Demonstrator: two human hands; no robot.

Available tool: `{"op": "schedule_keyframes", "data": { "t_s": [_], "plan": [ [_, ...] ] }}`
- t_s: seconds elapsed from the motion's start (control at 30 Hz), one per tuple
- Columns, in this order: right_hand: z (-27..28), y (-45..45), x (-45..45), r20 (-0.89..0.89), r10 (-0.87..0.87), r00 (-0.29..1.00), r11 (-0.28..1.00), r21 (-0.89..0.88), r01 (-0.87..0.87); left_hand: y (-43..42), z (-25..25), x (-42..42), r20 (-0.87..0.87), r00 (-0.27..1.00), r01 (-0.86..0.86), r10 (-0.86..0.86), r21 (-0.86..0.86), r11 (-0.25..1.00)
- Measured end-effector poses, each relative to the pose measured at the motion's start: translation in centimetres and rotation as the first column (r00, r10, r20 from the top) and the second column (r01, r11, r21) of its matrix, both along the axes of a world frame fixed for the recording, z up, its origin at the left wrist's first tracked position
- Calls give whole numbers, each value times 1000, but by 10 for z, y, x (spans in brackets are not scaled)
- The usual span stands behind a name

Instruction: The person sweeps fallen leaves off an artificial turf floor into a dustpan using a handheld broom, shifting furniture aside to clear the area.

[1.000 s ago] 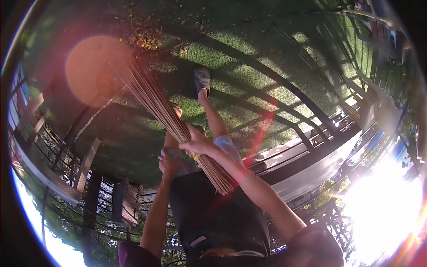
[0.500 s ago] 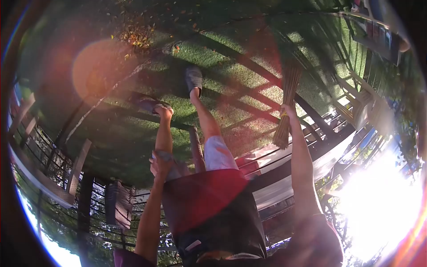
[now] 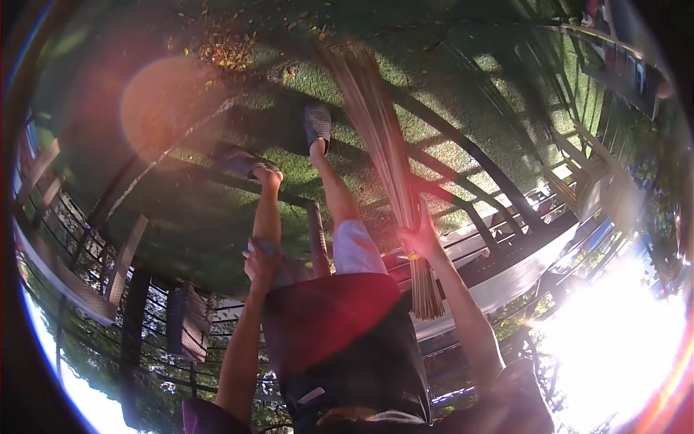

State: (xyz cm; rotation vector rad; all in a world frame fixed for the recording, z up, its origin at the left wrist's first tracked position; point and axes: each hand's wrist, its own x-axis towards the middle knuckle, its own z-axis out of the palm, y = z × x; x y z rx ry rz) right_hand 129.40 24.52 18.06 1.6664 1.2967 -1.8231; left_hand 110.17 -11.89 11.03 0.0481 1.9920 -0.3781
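Observation:
A long stick broom (image 3: pixel 387 145) of thin brown ribs is in my right hand (image 3: pixel 421 235), whose fingers are closed around its bound part beside a yellow band. The broom's short end points down toward my body; its long bristles fan out over the grass, blurred at the tips. My left hand (image 3: pixel 262 264) is at my left thigh, fingers curled around the grey leg of my shorts (image 3: pixel 289 271). Part of that hand is in shadow.
Yellow and orange fallen leaves (image 3: pixel 225 54) lie on the shaded grass (image 3: pixel 325 83) ahead. A wooden post (image 3: pixel 318 239) stands between my legs in view. Railings and a pale ledge (image 3: pixel 520 267) run along the right. A wooden bench-like frame (image 3: pixel 126 264) is at left.
My right hand has swung the broom leftward and closer to my body, and its bristle end now reaches ahead of my feet. My left hand stays on the thigh.

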Motion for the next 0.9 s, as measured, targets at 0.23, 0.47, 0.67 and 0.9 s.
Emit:
{"op": "schedule_keyframes", "data": {
  "t_s": [0.23, 0.47, 0.67, 0.9],
  "plan": [
    [-136, 122, 23, 92, -460, 883, 850, 333, 408, 4, 2, 2, -59, 998, 8, -9, -22, 1000],
    [-187, 71, -99, 97, -131, 987, 980, -139, 144, 1, 0, 2, -46, 998, 45, -46, -34, 998],
    [-45, -16, -84, 31, -4, 1000, 972, -234, 12, -22, -16, 14, -109, 994, 17, -10, 65, 998],
    [-33, 36, 9, 156, -220, 963, 971, 128, 201, 3, 4, -3, -54, 997, -59, 60, 13, 998]
  ]
}}
